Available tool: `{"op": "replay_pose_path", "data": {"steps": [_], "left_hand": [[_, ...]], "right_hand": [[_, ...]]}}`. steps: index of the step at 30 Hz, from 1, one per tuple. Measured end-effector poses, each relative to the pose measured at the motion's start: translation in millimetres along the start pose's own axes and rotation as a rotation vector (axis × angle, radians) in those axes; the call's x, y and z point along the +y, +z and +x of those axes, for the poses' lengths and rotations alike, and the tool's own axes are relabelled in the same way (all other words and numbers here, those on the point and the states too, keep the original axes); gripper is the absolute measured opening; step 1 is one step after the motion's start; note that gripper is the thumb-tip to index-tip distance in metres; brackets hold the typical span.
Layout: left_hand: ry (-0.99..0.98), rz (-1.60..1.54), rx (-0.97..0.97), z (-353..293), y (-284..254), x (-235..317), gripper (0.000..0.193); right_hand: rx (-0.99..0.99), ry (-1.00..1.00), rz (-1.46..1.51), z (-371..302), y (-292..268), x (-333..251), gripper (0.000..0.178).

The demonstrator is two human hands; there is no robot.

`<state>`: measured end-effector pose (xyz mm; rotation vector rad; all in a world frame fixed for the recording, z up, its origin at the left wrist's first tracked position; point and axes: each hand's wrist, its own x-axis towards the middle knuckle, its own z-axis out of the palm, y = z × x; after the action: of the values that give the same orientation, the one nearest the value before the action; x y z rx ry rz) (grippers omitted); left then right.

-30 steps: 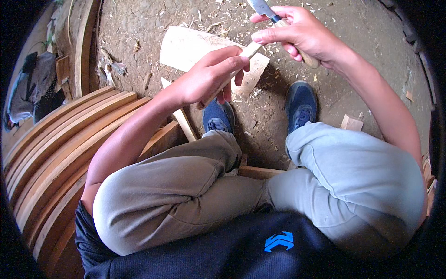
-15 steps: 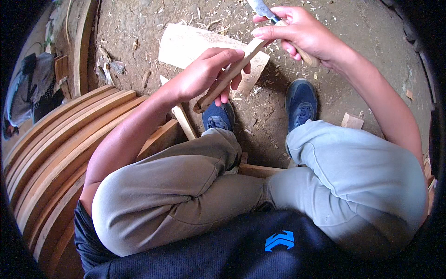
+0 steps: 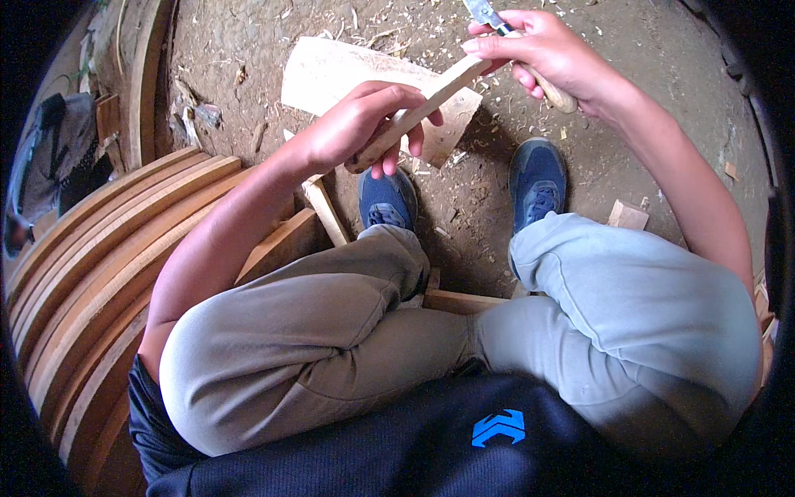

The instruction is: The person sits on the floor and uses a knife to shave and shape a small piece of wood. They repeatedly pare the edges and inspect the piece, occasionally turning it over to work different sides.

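Note:
A slim wooden stick (image 3: 425, 109) slants between my hands, its near end low on the left and its far end up on the right. My left hand (image 3: 370, 124) is closed round the nearer half, thumb side up and fingertips showing beyond the wood. In my right hand (image 3: 542, 56) is a knife with a pale wooden handle (image 3: 556, 95) and a short metal blade (image 3: 484, 12) pointing up and away, partly cut off by the upper edge. The right thumb and fingers also touch the stick's far end. The blade is apart from the wood.
A broad pale wood block (image 3: 331, 74) lies on the dirt floor beyond my hands, among scattered shavings. Stacked long boards (image 3: 108, 240) fill the left side. Two blue shoes (image 3: 538, 186) stand below my hands. A small wood offcut (image 3: 628, 215) lies right of them. Dark cloth (image 3: 62, 157) shows far left.
The stick has moved slightly away and turned, showing a paler face. The right hand and knife have shifted a little to the right; the left hand keeps its hold.

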<state>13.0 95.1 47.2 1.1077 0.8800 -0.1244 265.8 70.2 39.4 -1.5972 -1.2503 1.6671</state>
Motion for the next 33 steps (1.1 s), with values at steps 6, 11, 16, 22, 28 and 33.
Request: {"op": "replay_pose_path", "data": {"steps": [6,11,16,22,28,33], "left_hand": [[-0.016,0.005,0.045,2,-4,-6,0.041],[0.03,0.012,0.066,6,-2,-11,0.042],[0.123,0.108,0.097,14,3,-10,0.039],[0.17,0.081,0.095,16,7,-10,0.037],[0.222,0.108,0.159,15,10,-7,0.035],[0.22,0.143,0.252,15,4,-8,0.039]], "right_hand": [[-0.06,0.092,0.11,5,-10,-10,0.032],[-0.087,0.114,0.1,2,-11,-16,0.036],[-0.146,0.099,0.055,-1,-4,-18,0.042],[-0.117,-0.037,-0.12,-13,15,-15,0.048],[-0.169,-0.023,-0.129,-11,11,-19,0.048],[-0.256,-0.027,0.124,1,-4,-15,0.056]]}}
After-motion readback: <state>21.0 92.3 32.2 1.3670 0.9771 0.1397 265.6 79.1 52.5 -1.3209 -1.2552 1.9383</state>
